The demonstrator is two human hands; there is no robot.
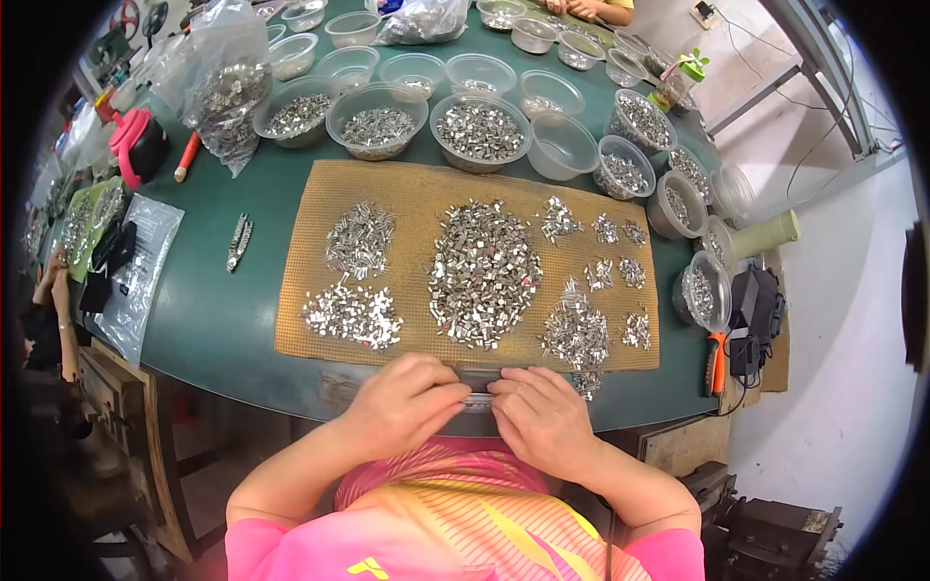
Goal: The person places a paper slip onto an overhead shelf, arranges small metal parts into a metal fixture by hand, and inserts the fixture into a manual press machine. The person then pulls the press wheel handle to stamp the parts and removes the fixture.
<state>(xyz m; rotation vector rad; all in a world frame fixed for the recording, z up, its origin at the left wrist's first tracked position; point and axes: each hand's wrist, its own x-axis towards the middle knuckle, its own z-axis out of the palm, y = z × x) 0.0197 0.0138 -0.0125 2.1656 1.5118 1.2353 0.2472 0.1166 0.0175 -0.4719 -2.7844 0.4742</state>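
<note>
My left hand and my right hand are close together at the table's front edge, thumbs and fingers pinched inward. Between and under them is a narrow grey, metallic-looking strip, partly covered by the fingers. Whatever small piece the fingertips pinch is hidden. Just beyond lies a tan textured mat bearing heaps of small silvery metal pieces. The largest heap is in the middle, with a heap of thin pieces and a heap of flat pieces to its left. Several smaller heaps are on the right.
Clear plastic bowls of metal pieces curve around the mat's back and right. A filled plastic bag, a black-and-pink container and two short metal strips are at left. An orange-handled tool lies right. Other people's hands show.
</note>
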